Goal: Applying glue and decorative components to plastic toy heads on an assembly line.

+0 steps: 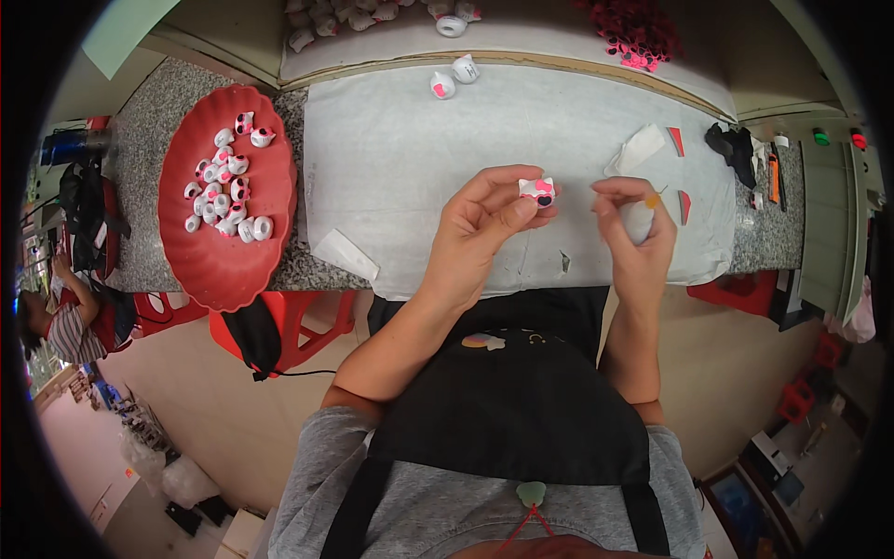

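Observation:
Between the thumb and fingers of my left hand (480,219) is a small white cat-head figure (537,190) with pointed ears, a pink bow and a dark patch. My right hand (638,242) is curled around a small whitish squeeze bottle (638,222), whose yellow tip (653,200) ends in a thin needle. The right thumb and index finger come close together just right of the figure; whether they pinch something tiny, I cannot tell. Both hands are above a table covered with white paper (410,130), and the bottle does not touch the figure.
A red scalloped tray (177,177) on the left holds several similar figures. Two more figures (442,86) sit at the far edge, below a shelf with others and a pink pile (638,42). Paper strips (345,254), red scraps (676,142), a black cloth (731,154) and an orange cutter (773,177) lie around.

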Demonstrator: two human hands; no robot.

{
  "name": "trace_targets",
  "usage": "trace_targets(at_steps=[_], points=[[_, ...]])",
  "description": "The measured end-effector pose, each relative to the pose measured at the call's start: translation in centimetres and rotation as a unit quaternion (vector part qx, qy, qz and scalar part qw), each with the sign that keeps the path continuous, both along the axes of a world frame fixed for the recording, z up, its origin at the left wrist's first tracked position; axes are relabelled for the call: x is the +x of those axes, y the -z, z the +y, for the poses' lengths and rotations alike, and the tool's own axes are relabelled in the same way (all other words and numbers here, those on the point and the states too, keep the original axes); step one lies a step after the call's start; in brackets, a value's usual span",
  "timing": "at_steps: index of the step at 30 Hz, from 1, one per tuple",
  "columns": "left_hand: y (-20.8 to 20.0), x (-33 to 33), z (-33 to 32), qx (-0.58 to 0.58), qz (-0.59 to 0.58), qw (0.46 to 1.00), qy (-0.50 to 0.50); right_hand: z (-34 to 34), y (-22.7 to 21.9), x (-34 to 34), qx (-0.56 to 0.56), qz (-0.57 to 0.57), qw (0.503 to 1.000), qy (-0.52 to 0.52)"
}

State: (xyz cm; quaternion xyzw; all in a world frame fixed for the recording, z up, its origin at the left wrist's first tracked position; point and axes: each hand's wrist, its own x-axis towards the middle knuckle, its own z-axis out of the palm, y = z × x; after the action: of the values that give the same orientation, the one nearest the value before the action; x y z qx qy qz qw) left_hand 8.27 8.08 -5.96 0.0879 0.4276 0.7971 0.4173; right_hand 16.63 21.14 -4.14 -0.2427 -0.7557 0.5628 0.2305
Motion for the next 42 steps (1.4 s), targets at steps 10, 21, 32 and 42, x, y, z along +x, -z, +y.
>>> trace_targets(at_steps=[10,21,32,42], points=[[-0.5,0.1,-0.7,0.04,0.104,0.992,-0.058,-2.6,0.1,-2.8,-0.284,0.066,0.951,-0.105],[-0.4,0.2,-0.4,0.0,0.101,0.992,-0.073,-2.5,0.4,-2.6,-0.348,0.075,0.929,-0.103],[0.2,0.3,-0.4,-0.016,0.096,0.988,-0.118,-2.6,0.6,-2.6,-0.355,0.071,0.927,-0.101],[-0.4,0.9,-0.7,0.037,0.206,0.971,-0.115,-2.8,1.5,-2.2,-0.3,0.129,0.935,-0.136]])
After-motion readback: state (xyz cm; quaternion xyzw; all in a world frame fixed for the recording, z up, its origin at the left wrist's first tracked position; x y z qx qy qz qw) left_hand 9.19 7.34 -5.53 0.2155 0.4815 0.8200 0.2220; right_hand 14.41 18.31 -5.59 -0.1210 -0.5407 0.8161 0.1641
